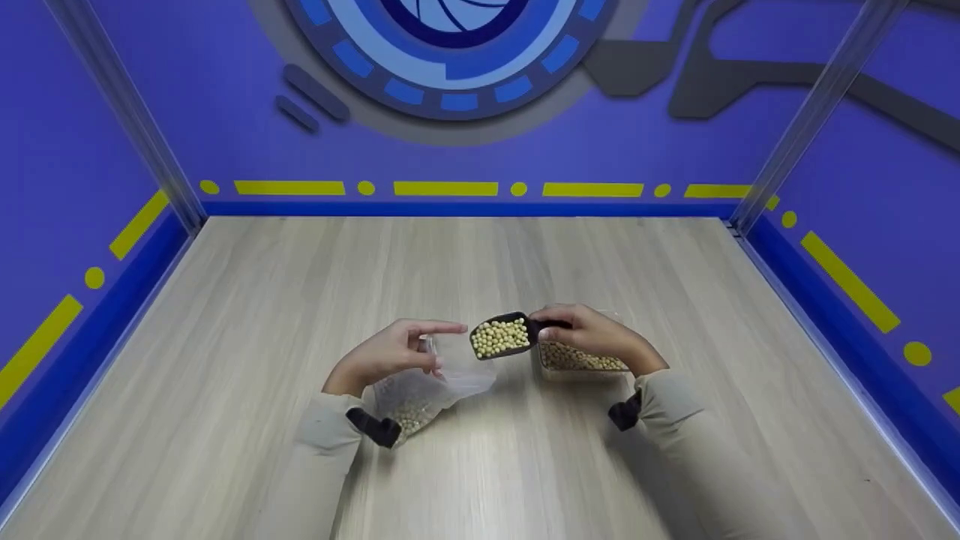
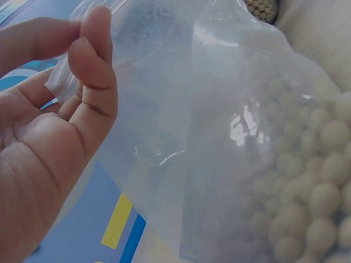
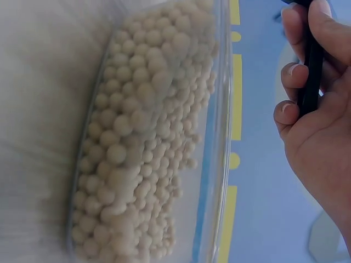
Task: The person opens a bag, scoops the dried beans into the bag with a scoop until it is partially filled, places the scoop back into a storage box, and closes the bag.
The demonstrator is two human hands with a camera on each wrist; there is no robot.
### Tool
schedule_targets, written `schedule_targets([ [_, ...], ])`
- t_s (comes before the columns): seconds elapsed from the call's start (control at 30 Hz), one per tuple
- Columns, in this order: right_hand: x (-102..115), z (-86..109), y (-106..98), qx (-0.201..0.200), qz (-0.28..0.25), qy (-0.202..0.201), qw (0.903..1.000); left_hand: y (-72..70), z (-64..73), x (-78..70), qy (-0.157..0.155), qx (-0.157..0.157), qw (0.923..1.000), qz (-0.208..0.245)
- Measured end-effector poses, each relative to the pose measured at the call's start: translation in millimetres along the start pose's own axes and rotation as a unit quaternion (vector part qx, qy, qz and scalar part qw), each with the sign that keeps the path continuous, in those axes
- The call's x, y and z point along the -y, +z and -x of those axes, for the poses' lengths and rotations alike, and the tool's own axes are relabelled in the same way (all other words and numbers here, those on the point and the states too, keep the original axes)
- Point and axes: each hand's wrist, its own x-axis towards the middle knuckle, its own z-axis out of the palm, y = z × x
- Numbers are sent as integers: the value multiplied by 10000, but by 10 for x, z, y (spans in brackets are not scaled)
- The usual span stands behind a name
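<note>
My left hand (image 1: 384,351) pinches the edge of a clear zip bag (image 1: 471,382), with soybeans (image 1: 409,417) gathered in its lower end. In the left wrist view the thumb and fingers meet at the bag's zip strip (image 2: 67,76). My right hand (image 1: 596,331) grips the handle (image 3: 312,71) of a black scoop (image 1: 534,330) heaped with soybeans (image 1: 501,337). The scoop is held up between the hands, its front lip pointing left, close to my left index fingertip and above the bag's mouth side.
A clear rectangular container (image 1: 585,373) of soybeans stands on the table below my right hand, partly hidden by it. The wood-grain table (image 1: 480,262) is bordered by blue panels (image 1: 465,161) at the back and on both sides.
</note>
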Motion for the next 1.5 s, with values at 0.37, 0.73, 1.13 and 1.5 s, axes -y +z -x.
schedule_targets([
  [0.37,120,-73,-5,135,567,-294,9979,-2,-6,-13,49,42,10000,-39],
  [0.73,194,-118,-42,275,1152,-415,9921,12,-22,-22,-25,33,9999,-109],
  [1.13,249,-124,-60,332,1530,-492,9864,6,-24,1,86,81,9999,-48],
  [1.5,281,-137,-66,397,1733,-559,9825,10,-17,-8,74,72,9999,-117],
])
